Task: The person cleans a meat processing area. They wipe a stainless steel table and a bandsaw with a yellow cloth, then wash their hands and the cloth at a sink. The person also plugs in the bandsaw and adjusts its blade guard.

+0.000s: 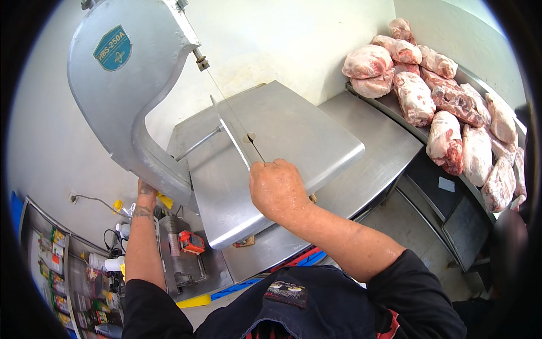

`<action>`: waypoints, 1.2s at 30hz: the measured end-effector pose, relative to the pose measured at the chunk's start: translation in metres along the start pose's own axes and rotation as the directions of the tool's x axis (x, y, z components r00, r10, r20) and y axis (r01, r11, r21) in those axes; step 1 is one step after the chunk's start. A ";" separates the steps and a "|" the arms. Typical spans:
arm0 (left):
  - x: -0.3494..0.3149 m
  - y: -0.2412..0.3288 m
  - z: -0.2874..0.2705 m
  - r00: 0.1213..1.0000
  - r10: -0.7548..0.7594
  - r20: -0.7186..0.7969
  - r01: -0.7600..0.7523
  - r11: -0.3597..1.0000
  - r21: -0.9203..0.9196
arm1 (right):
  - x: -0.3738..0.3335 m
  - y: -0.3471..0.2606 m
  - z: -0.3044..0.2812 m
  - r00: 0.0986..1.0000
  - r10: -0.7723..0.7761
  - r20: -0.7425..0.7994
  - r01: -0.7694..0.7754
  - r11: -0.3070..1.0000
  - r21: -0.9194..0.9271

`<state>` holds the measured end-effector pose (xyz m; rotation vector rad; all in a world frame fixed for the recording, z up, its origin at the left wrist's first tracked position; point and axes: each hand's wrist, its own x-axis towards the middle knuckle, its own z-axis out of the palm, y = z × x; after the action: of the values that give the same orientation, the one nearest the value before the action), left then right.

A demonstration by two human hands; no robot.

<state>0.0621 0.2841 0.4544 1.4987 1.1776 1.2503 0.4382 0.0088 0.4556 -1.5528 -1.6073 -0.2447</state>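
Observation:
A grey meat band saw [121,90] stands before me, its thin blade [228,104] running down to a round slot in the steel saw table [305,133]. Over the table, my right hand [279,189] is closed around a slim dark pointed tool [257,148], whose tip lies at the slot beside the blade. Its exact kind is unclear, as the fist covers the rest. Close to the knuckles ends the upright metal guide plate [232,135]. My left hand [147,189] reaches behind the lower saw column, near a yellow part [165,200]; its fingers are mostly hidden.
Large pale and red meat cuts [443,110] are piled on a steel counter at the right. A lower steel surface [378,138] adjoins the saw table. An orange box [192,242] sits by the saw's base. At the left is a shelf rack [69,277] with packets and bottles.

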 end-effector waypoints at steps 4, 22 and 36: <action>0.001 0.004 0.001 0.999 -0.030 0.017 0.031 0.999 -0.029 | 0.001 0.000 0.001 0.999 0.022 0.026 -0.022 1.000 -0.008; -0.012 0.069 0.007 0.948 -0.221 0.229 0.069 0.844 0.531 | 0.003 -0.015 -0.004 0.995 0.093 0.019 -0.090 0.986 -0.140; 0.012 0.086 0.000 0.681 -0.163 0.714 -0.619 0.392 0.681 | 0.007 -0.036 -0.005 0.949 0.314 0.004 -0.298 0.905 -0.305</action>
<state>0.0754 0.2777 0.5395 2.7415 1.0981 -0.0969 0.4094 0.0031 0.4777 -2.0375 -1.3838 -0.2871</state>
